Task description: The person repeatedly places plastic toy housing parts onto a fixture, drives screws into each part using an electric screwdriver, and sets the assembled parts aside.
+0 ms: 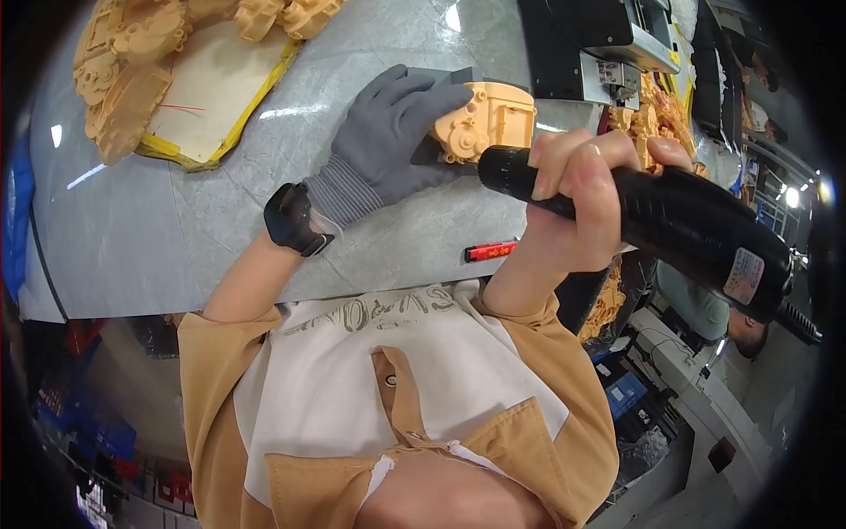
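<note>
Orange part under gloved fingers, black tool at its edge

Grey fabric is covering the left hand, which is gripping the part at its left side, one finger reaching over onto its upper corner. A grey block is showing behind the part, and both are sitting on the bench, near its far side. The right hand, bare, is closing its fingers round the tool, whose ribbed nose is pointing left and overlapping the part's lower edge; whether they are touching, I cannot tell. A black watch is circling the left wrist.

Nearer the body, a red stick is lying on the bench, partly hidden by the right forearm. At far left, more orange pieces are piling on and beside a pale board edged with yellow tape. Another orange heap is lying beyond the right hand, beside a black machine. Further right, another person is showing, small and partly hidden.
</note>
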The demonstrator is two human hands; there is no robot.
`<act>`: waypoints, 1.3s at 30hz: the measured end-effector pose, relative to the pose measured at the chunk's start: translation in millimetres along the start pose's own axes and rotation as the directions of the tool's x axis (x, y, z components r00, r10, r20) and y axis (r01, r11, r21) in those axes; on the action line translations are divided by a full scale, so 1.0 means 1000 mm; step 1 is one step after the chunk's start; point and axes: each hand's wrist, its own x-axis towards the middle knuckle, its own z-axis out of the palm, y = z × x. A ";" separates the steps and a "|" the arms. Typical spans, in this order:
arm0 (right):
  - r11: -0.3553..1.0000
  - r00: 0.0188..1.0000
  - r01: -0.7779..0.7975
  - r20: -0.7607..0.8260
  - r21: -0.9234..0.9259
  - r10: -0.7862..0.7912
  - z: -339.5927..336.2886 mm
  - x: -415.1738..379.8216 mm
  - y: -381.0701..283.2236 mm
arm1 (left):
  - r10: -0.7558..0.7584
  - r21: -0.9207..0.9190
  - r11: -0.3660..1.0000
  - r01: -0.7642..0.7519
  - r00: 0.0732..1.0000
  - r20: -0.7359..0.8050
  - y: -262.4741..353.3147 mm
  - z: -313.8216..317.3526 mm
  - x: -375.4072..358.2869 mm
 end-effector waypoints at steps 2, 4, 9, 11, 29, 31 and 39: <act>1.000 1.000 0.007 0.005 -0.004 -0.007 0.000 0.000 0.001 | 0.011 -0.006 1.000 -0.011 1.000 -0.005 -0.001 0.000 0.001; 0.998 1.000 0.006 0.023 -0.060 -0.005 -0.002 -0.003 0.003 | 0.018 -0.012 1.000 -0.018 1.000 -0.008 -0.001 0.000 0.000; 0.995 1.000 0.006 -0.008 -0.104 -0.007 0.001 -0.008 0.006 | 0.001 0.016 1.000 -0.001 1.000 0.003 -0.002 0.000 -0.001; 0.999 1.000 -0.003 -0.026 -0.048 0.001 0.002 -0.004 -0.005 | -0.011 0.018 1.000 0.011 1.000 0.014 -0.002 0.002 -0.003; 0.965 0.997 0.037 -0.071 0.261 -0.019 -0.020 -0.001 -0.003 | -0.013 -0.034 0.999 0.007 0.982 -0.190 0.015 -0.005 -0.003; 0.937 0.997 0.043 -0.076 0.348 -0.017 -0.026 0.002 -0.006 | -0.023 -0.044 0.999 0.012 0.968 -0.251 0.018 -0.010 -0.006; 0.882 0.999 0.030 -0.044 0.470 -0.010 -0.020 0.000 -0.013 | 0.009 -0.197 0.980 -0.037 0.990 -0.139 0.028 -0.021 -0.010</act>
